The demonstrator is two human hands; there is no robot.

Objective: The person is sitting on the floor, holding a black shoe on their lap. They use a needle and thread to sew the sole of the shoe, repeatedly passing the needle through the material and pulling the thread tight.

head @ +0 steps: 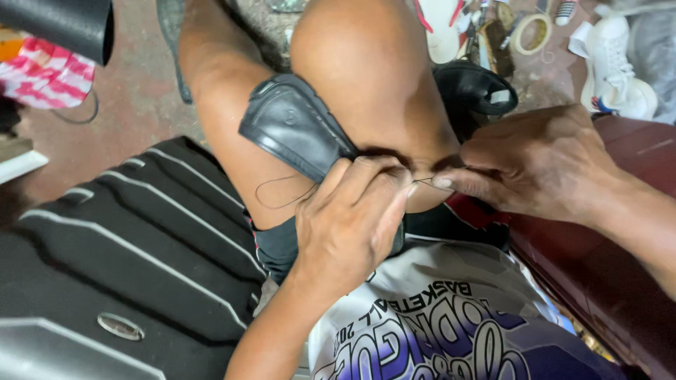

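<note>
Black leather shoe (296,127): gripped by left hand (348,222); right hand (535,165) fingers (458,183) pinching needle (424,181), thread (282,193) trailing beside them.

Count from my remote seat: two hands, one shoe, one thread, and scattered odds beyond.

I count two hands: the left hand (350,224) at 6 o'clock of centre, the right hand (529,165) at 3 o'clock. One black shoe (299,125) sits clamped between two bare knees. One thin dark thread (278,193) loops at 8 o'clock of the shoe. One white sneaker (611,63) lies at 2 o'clock, one tape roll (531,34) at 1 o'clock, one pink-and-white cloth (46,74) at 10 o'clock, and one ribbed black mat (134,239) at 8 o'clock.
</note>
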